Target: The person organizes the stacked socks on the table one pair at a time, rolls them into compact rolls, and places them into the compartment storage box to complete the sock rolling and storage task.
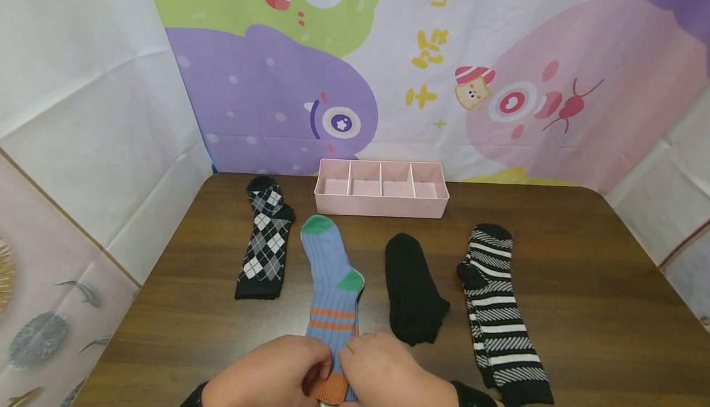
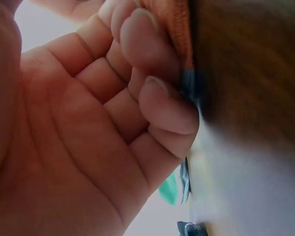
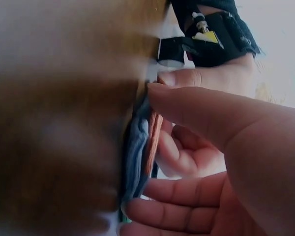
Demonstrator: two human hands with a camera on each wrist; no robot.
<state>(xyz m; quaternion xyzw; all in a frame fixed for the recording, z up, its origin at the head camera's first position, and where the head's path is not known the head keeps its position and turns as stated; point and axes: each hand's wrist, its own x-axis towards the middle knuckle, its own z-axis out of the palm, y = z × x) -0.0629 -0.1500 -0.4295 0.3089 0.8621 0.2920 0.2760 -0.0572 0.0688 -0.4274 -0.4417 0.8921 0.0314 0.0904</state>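
Note:
A blue ribbed sock [image 1: 333, 271] with green toe and heel and orange stripes lies lengthwise at the table's near middle. Both hands meet at its orange cuff [image 1: 328, 388]. My left hand [image 1: 317, 371] pinches the cuff from the left, and in the left wrist view its curled fingers [image 2: 157, 54] press on the orange cloth [image 2: 172, 29]. From the right, my right hand [image 1: 348, 357] grips the same end. The right wrist view shows that hand's thumb [image 3: 196, 108] and fingers around the bunched blue and orange fabric [image 3: 140, 147].
A black and grey argyle sock [image 1: 266, 243] lies to the left, a plain black sock [image 1: 413, 287] and a black and white striped sock [image 1: 499, 308] to the right. A pink divided tray [image 1: 381, 206] stands at the back of the brown table [image 1: 599, 283].

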